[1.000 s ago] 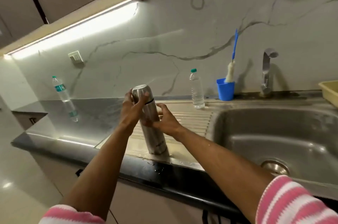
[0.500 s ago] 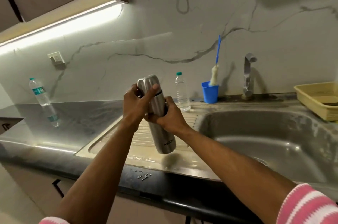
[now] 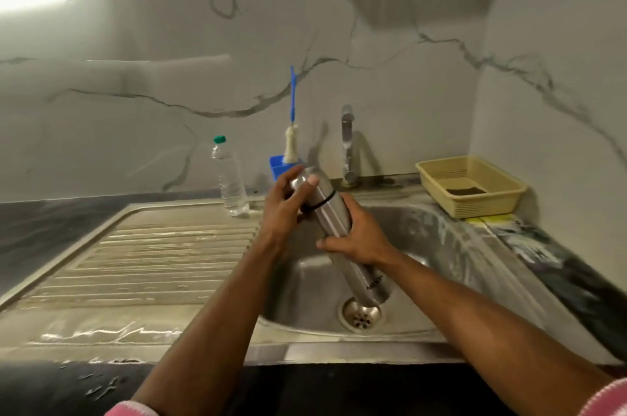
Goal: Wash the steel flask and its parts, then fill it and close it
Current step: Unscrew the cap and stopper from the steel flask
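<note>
Over sink (image 3: 441,246) now, flask (image 3: 342,239) moved off drainboard (image 3: 152,252)

The steel flask (image 3: 342,239) bears dark lettering, too blurred to read.

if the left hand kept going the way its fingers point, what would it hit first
Probably the blue cup holding the brush, just beyond the left hand gripping the flask cap; depth is unclear.

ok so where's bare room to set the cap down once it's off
The ribbed drainboard left of the sink is bare up to the bottle at its back corner. The right rim is crowded: tray, sponge. Both hands hold the flask over the basin.
</note>
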